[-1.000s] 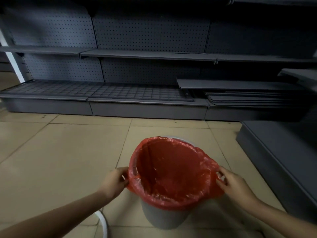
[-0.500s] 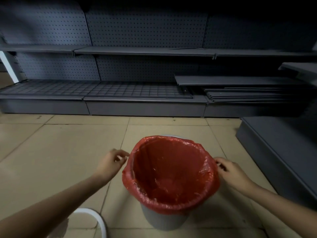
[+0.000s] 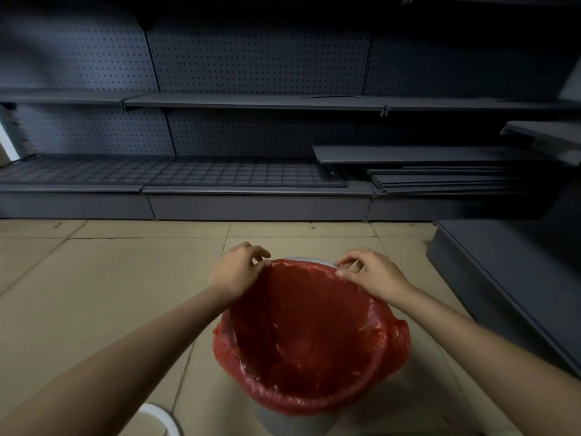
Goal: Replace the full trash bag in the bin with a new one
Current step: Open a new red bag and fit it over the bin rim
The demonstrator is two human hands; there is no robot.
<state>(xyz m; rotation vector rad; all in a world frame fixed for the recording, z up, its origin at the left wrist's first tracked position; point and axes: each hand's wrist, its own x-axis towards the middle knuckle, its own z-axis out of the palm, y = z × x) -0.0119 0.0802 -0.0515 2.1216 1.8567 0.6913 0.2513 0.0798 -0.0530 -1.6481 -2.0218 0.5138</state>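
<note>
left grip: left hand is pinching the far-left edge of the red trash bag at the rim, thumb and fingers curled onto the film.
right grip: right hand is pinching the far-right edge of the same bag, fingertips on the fold.
bag: sitting in the bin, mouth open, looking empty inside, so I'm reading it as the new liner. Near and side edges are already folded over the lip; a bunch of spare film is sticking out at the right side.
bin: standing on the tiled floor, near centre. Pale far rim is still showing bare between the two hands, so the far edge isn't seated yet.
step in hand: judging it as stretching the far edge over the far rim.
how to do it well: keep both pinches level, pull outward and down together past the lip; uneven pull will likely drag the near fold off. Thin film, so go easy on the thumbs or it's tearing. Afterwards smooth the bunch at right so the liner isn't sagging in.
surroundings: dark pegboard shelving is running along the far wall, loose shelf boards stacked at far right, a white curved object at near left, partly cut off, can't identify.
writing: no brand, label or text readable anywhere; too dim.
</note>
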